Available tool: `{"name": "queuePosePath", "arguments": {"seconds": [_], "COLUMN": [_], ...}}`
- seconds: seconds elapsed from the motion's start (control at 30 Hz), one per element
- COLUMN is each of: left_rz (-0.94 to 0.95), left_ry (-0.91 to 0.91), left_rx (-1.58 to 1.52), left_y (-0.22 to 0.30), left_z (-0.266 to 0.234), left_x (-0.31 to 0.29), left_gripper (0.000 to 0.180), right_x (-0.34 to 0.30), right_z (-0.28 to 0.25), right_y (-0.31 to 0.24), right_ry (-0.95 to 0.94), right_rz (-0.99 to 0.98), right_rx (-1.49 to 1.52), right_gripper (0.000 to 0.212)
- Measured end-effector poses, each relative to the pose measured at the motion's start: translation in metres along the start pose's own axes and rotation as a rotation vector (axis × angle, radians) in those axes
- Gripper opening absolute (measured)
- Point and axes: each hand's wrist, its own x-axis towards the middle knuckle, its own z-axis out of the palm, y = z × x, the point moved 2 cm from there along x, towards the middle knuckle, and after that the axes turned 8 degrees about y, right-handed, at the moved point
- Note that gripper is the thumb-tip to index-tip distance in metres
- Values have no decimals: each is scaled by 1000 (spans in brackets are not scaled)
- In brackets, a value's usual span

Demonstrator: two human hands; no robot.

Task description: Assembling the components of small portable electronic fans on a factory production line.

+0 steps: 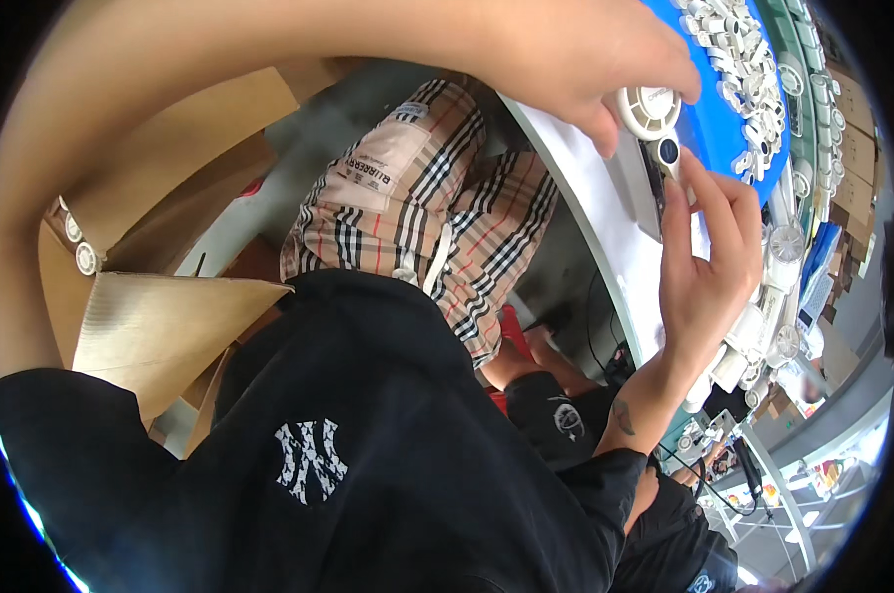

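At the upper right of the head view, over the white table, my left hand is closed around a round white fan head with slots round its rim. Just below it, my right hand pinches a small white part with a dark oval face between thumb and fingers. The two pieces meet or nearly meet; I cannot tell whether they are joined. A flat dark-and-white piece lies beside my right fingertips, partly hidden by them.
A blue tray beyond my hands holds many small white parts. Behind it runs a green conveyor with white fans. An open cardboard box stands at my left, with round white pieces inside. Another person sits close on my right.
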Motion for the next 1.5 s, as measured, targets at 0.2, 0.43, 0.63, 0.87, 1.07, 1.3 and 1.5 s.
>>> {"name": "queuePosePath", "arguments": {"seconds": [0.2, 0.43, 0.63, 0.87, 1.07, 1.3, 1.5], "left_rz": [106, 87, 165, 173, 137, 22, 192], "left_ry": [67, 32, 49, 62, 96, 45, -142], "left_rx": [-36, 3, 49, 105, 118, 548, 184], "left_y": [-5, -4, -4, -2, -21, 27, -24], "left_z": [2, 0, -2, 1, 7, -9, -29], "left_x": [-2, -4, -6, 3, 1, 12, 12], "left_gripper": [44, 43, 42, 44, 49, 54, 58], "right_x": [11, 32, 46, 50, 39, -2, 8], "right_z": [-7, -17, -22, -30, -25, 7, 47], "right_y": [-14, -22, -33, -26, -3, 30, 14], "right_ry": [-116, -289, -400, -435, -347, -1, 94], "right_rz": [5, -101, -140, -150, 14, 183, -24], "right_rx": [-109, -163, -213, -222, 38, 716, 725], "right_gripper": [23, 17, 17, 16, 15, 24, 25]}}
